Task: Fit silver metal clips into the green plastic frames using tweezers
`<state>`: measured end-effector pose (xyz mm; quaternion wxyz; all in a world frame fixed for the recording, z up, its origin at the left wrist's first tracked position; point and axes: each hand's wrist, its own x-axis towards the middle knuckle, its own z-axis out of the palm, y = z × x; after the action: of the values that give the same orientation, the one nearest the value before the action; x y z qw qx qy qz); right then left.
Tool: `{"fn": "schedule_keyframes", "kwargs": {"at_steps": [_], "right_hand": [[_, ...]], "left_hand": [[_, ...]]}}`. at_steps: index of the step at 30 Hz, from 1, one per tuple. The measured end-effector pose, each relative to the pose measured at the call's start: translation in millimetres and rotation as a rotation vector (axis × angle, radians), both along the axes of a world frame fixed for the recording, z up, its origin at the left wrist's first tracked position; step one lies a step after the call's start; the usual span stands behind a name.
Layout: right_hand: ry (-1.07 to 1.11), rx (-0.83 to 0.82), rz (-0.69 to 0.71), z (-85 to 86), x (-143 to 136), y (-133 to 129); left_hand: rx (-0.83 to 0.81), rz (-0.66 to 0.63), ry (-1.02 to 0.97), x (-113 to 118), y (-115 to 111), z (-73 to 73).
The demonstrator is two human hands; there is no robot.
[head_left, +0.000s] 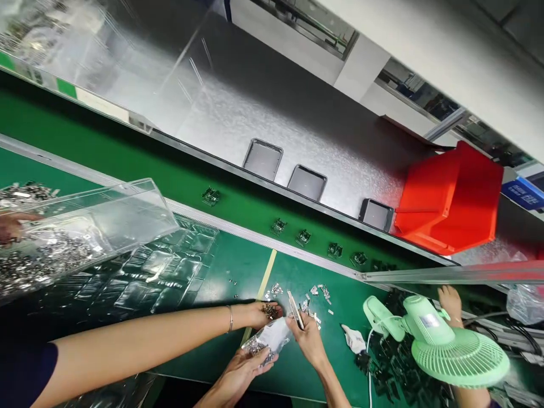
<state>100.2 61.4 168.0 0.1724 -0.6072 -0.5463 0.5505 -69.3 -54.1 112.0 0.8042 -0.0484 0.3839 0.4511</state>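
Observation:
My left hand is wrapped round the lower part of a clear plastic bag with small metal parts in it. At the bag's upper right, my right hand holds silver tweezers, which point up and away. Another person's hand, with a bracelet on the wrist, reaches in from the left and cups a heap of small metal parts beside the bag's opening. Small silver pieces lie scattered on the green mat beyond my right hand.
A clear bin of metal parts stands at the left. Circuit assemblies sit on the green belt. Beyond are black trays and a red bin. A green fan is at the right, near another person's hand.

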Motion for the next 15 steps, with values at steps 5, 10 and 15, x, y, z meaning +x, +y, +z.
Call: {"fn": "schedule_keyframes", "kwargs": {"at_steps": [5, 10, 15], "right_hand": [[-0.009, -0.030, -0.044, 5.5, -2.2, -15.9], [0.031, -0.039, -0.005, 29.1, -22.5, 4.3], [0.130, -0.018, 0.187, 48.8, -63.3, 50.4]], "left_hand": [[0.004, -0.004, -0.041, -13.4, -2.4, 14.0], [0.030, 0.063, -0.082, -27.7, 7.2, 39.5], [0.098, 0.292, -0.003, -35.7, 33.7, 56.6]]}}
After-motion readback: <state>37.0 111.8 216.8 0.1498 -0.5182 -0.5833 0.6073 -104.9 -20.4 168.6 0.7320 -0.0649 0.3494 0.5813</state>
